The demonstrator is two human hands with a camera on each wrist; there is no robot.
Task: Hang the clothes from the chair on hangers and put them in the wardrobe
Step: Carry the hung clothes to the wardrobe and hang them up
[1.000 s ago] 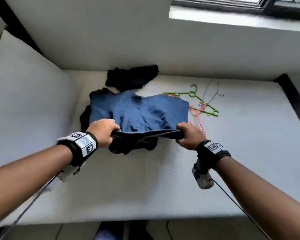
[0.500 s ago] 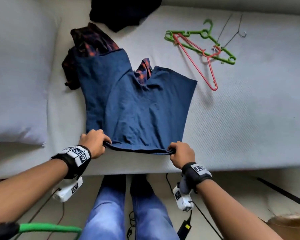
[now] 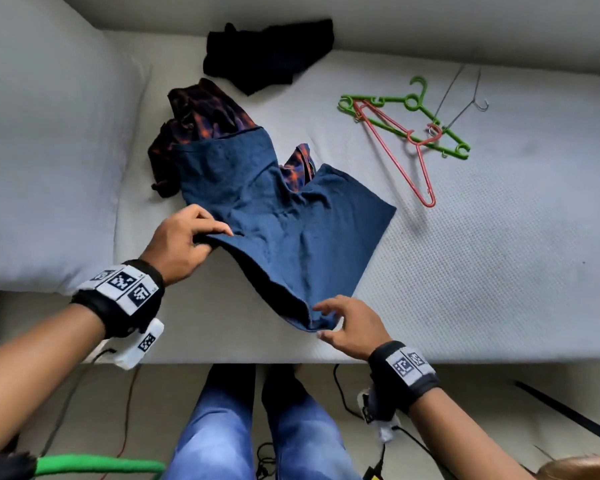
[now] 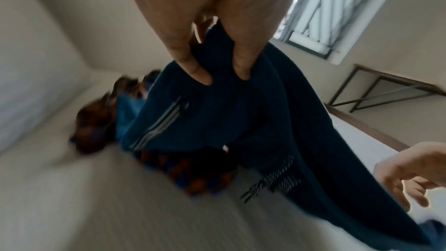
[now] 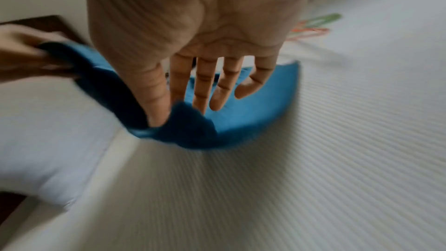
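On the white mattress (image 3: 465,271), the person's left hand (image 3: 181,244) pinches one corner of a blue garment's (image 3: 274,216) hem, thumb and fingers curled round the cloth and lifting it. The right hand (image 3: 352,327) lies spread at the opposite corner, fingers straight and gripping nothing, thumb against the fabric. Beyond the blue garment lie a plaid shirt (image 3: 201,116) partly under it and a black garment (image 3: 267,55); to its right, well apart, a green hanger (image 3: 409,123), a red hanger (image 3: 402,150) and wire hangers (image 3: 465,95) overlap. The garment appears to be being laid out for hanging; next a hanger must be fetched. Neither chair nor wardrobe shows, and both wrist views are blurred.
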